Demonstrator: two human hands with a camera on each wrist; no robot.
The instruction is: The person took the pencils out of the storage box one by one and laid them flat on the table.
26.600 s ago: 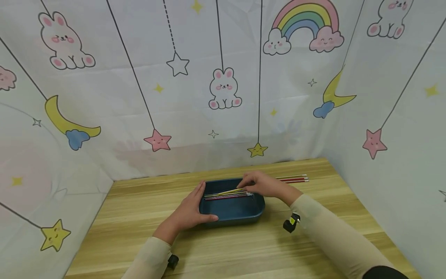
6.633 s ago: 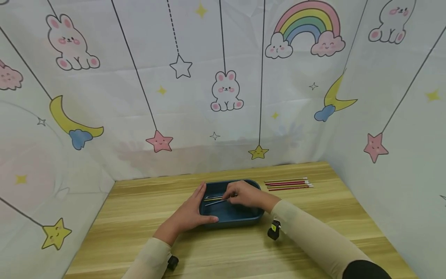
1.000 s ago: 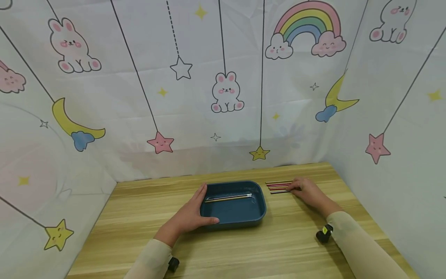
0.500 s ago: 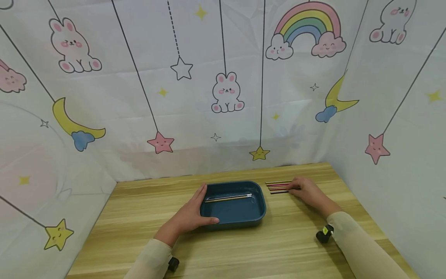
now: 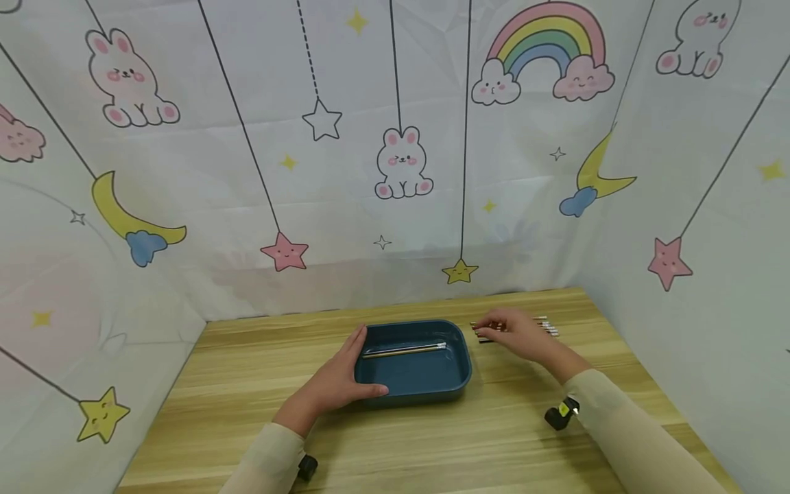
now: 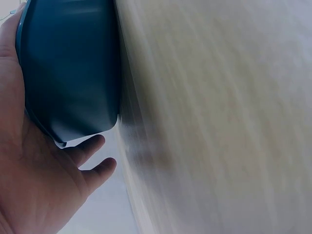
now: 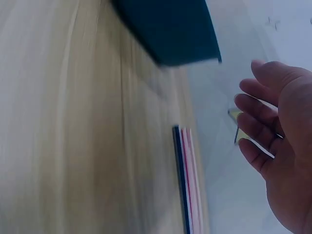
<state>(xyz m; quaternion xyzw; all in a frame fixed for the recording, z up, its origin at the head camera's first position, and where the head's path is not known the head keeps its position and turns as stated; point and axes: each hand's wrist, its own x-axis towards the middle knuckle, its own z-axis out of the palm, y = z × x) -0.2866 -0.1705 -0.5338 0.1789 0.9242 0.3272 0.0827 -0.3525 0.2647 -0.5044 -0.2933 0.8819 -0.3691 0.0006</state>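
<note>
A dark blue rectangular tray (image 5: 426, 396) sits on the table in the head view. Two slim pencils (image 5: 404, 351), one gold and one dark, lie side by side inside it. My left hand (image 5: 336, 374) rests against the tray's left end, fingers extended along that side and thumb along the near rim. To the tray's right, several pencils (image 5: 547, 328) with pale ends lie in a row, partly hidden under my right hand (image 5: 515, 336). The right wrist view shows that hand with loosely bent fingers and nothing in them, above the row's dark outer pencil (image 7: 181, 180).
The wood-grain table (image 5: 395, 446) meets a printed white cloth (image 5: 333, 206) at its back and sides. Bare tabletop stretches in front of the tray. A small black camera (image 5: 561, 414) is strapped at each wrist.
Half a second ago my right fingers were at the pencils' middle; now that hand is farther left, above the row. Since the oldest frame, the tray holds fewer pencils and the table row more.
</note>
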